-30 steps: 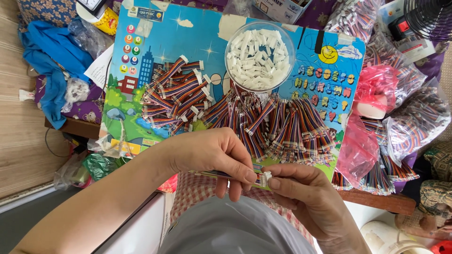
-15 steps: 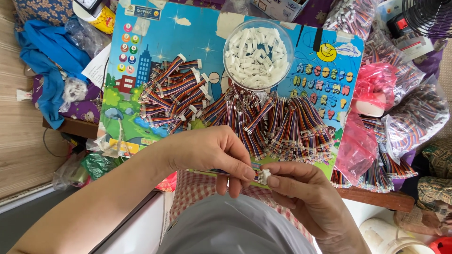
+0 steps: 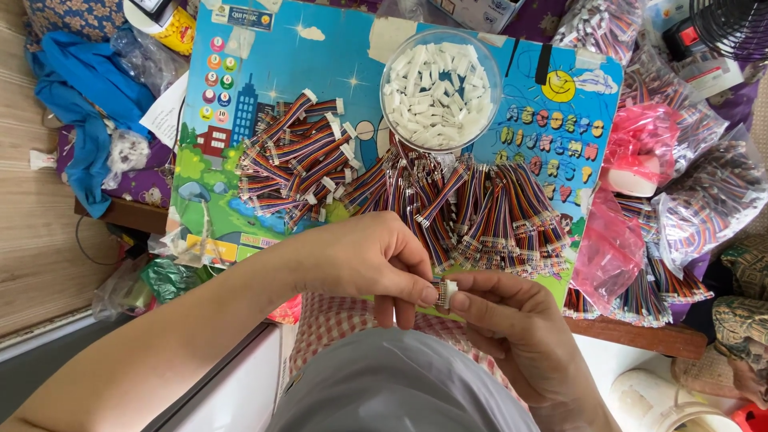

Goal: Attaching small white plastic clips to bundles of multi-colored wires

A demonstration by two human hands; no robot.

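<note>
My left hand [image 3: 368, 260] pinches the end of a short multicoloured ribbon cable [image 3: 438, 293] between thumb and fingers. My right hand [image 3: 504, 308] holds a small white plastic connector [image 3: 450, 293] against that cable end. Both hands meet low in the view, over a checked cloth [image 3: 336, 320] on my lap. Beyond them a pile of bare ribbon cables [image 3: 480, 212] lies on the colourful printed board [image 3: 264, 64]. To its left is a heap of cables with white connectors fitted [image 3: 296, 152]. A clear round bowl of white connectors [image 3: 440, 92] stands at the back.
Clear bags of more cables [image 3: 704, 200] and a pink bag [image 3: 612, 248] lie at the right. Blue cloth [image 3: 80, 104] is heaped at the left. A fan [image 3: 732, 28] sits top right, and a white jar [image 3: 664, 400] bottom right.
The hands stay together in the same spot; the right fingers have shifted slightly on the white connector at the cable end. The view has drifted a little.
</note>
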